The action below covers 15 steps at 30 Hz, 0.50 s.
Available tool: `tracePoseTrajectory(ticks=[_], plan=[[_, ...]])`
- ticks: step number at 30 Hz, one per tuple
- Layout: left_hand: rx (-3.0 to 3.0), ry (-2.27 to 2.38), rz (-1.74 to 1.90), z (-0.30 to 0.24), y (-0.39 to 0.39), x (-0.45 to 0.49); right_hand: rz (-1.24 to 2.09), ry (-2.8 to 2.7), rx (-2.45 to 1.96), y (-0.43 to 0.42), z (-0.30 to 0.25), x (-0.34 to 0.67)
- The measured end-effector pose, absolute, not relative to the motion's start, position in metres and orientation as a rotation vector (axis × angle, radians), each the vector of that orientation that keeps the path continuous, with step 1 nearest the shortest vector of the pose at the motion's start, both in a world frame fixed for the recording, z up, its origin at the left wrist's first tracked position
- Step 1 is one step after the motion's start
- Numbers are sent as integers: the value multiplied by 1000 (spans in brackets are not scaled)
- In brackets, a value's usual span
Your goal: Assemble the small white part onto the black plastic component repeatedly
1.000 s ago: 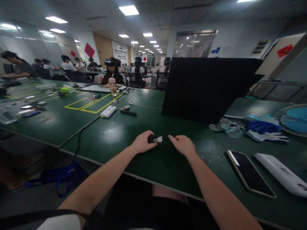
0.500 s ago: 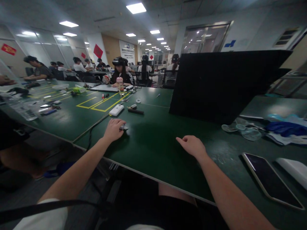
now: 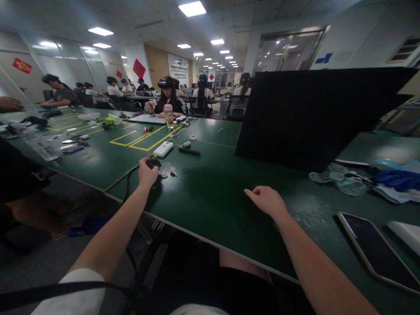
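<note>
My left hand (image 3: 147,173) is closed round a small dark, rounded object (image 3: 153,163), whose kind I cannot make out, just above the green table (image 3: 210,188). Right beside its fingers lies a small cluster of clear plastic bits (image 3: 169,169) with a little pale piece among them. Behind it sits a white box-shaped device (image 3: 163,149) with rounded corners. My right hand (image 3: 267,201) rests on the table with its thumb stretched to the left and its other fingers curled under. Nothing shows in that hand, and it touches only the tabletop.
A large black panel (image 3: 315,118) stands at the back right. Near my right arm lie a phone (image 3: 377,249) and clear plastic cups (image 3: 348,181). A dark bar (image 3: 189,151), a white ring (image 3: 193,137) and a bottle (image 3: 168,116) stand farther back. A person sits across the table.
My left hand has drawn back leftward from the clear plastic bits, which now lie uncovered. A dark object shows in its fingers. My right hand has stayed in place; the view has shifted slightly.
</note>
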<state>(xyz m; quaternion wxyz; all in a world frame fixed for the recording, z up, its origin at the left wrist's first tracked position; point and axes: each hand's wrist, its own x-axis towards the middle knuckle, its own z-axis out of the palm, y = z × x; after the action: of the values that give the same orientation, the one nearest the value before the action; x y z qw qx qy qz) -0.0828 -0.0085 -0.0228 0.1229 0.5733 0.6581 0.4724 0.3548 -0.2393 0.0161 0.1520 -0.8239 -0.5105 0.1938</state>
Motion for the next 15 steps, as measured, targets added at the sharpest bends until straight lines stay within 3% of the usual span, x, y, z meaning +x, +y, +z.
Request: tracePoseTrajectory(ticks=[6, 15], plan=[[1700, 1712, 1332, -25, 5, -57, 562, -1481, -2358, -239, 16, 353], [2129, 1532, 803, -12, -20, 49, 525, -1469, -2384, -245, 25, 347]])
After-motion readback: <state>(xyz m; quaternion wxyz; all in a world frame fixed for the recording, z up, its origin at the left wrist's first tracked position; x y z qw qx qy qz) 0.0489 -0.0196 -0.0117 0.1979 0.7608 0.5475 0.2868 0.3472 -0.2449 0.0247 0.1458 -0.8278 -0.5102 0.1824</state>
